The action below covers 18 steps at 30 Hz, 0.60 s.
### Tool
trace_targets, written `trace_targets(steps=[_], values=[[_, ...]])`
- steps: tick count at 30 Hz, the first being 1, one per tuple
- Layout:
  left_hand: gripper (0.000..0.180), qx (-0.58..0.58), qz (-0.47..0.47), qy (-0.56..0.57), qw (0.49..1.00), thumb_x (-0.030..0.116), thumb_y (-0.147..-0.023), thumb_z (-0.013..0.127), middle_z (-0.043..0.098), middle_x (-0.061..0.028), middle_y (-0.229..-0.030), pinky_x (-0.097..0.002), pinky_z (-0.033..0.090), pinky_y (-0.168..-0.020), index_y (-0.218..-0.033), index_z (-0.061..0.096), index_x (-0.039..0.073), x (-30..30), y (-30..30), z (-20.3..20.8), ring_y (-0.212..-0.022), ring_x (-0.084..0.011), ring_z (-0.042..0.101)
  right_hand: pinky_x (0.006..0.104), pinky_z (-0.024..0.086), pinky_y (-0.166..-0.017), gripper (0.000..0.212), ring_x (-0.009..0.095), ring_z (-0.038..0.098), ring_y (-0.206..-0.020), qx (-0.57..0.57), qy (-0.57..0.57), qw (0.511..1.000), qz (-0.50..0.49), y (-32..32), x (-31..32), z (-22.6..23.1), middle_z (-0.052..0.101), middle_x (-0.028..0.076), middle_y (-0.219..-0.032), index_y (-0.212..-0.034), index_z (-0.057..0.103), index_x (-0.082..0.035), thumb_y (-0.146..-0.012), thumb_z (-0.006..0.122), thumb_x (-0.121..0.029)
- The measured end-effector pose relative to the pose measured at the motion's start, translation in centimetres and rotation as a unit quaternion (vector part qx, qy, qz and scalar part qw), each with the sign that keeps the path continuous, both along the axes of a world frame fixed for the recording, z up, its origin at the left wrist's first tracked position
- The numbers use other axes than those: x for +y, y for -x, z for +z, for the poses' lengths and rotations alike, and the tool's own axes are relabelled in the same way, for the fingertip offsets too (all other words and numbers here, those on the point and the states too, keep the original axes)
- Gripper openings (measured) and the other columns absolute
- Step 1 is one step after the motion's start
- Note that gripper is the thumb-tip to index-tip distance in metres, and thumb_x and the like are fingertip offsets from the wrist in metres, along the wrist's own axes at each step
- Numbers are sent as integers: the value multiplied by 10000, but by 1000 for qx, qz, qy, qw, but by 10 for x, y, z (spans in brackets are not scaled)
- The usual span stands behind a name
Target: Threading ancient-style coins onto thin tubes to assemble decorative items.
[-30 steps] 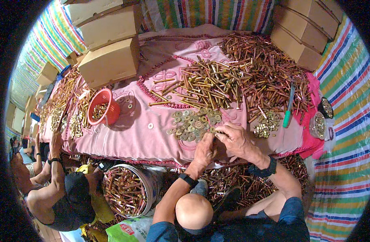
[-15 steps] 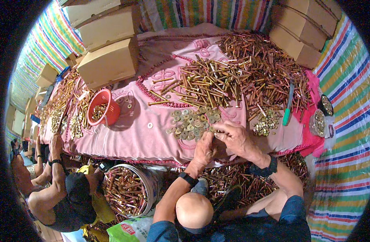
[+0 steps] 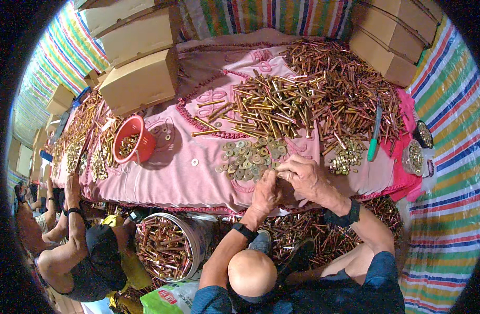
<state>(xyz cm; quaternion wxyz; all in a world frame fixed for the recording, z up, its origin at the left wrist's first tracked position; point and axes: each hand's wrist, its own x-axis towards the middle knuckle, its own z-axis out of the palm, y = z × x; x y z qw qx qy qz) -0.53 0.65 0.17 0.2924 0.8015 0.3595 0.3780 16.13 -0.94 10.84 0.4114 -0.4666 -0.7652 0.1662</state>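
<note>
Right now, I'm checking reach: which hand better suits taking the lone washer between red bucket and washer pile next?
Probably the left hand: it's nearer the lone washer; the right hand sits farther right.

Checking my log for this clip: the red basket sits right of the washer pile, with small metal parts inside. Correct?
Not quite: the head view shows the red basket left of the washer pile, with small metal parts inside.

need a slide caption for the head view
Left hand and right hand close together beside loose washers, long bolts heaped beyond on pink cloth.
</note>
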Motion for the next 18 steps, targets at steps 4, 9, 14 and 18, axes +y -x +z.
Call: trace_targets(steps=[4, 9, 14, 18], values=[[342, -11, -15, -12, 1000, 69, -802, 652, 528, -224, -980, -548, 477, -710, -1072, 443, 46, 3, 2, -3, -900, -485, 574, 357, 513, -630, 239, 217, 654, -688, -24, 135, 990, -33, -1, 0, 4, 665, 136, -871, -987, 701, -17, -840, 793, -182], [314, -27, -3, 13, 1000, 72, -815, 648, 525, -221, -959, -545, 472, -707, -1063, 457, 48, -1, -1, 6, -894, -476, 573, 362, 518, -603, 268, 230, 659, -666, 88, 93, 991, -41, 6, -5, 7, 665, 131, -828, -922, 682, -4, -828, 815, -217], [293, -38, -16, -19, 999, 62, -815, 640, 520, -222, -957, -540, 468, -701, -1045, 461, 43, 1, 2, 0, -883, -471, 566, 373, 532, -630, 262, 253, 674, -708, -63, 84, 994, -34, -1, 0, 3, 666, 145, -907, -962, 675, -7, -836, 801, -198], [303, -7, -11, 16, 1000, 66, -807, 643, 522, -229, -977, -542, 472, -709, -1055, 472, 39, 0, 2, 5, -886, -472, 565, 394, 521, -628, 249, 310, 664, -707, -11, 103, 993, -59, 5, -6, 12, 661, 156, -874, -957, 665, -7, -837, 790, -187]])
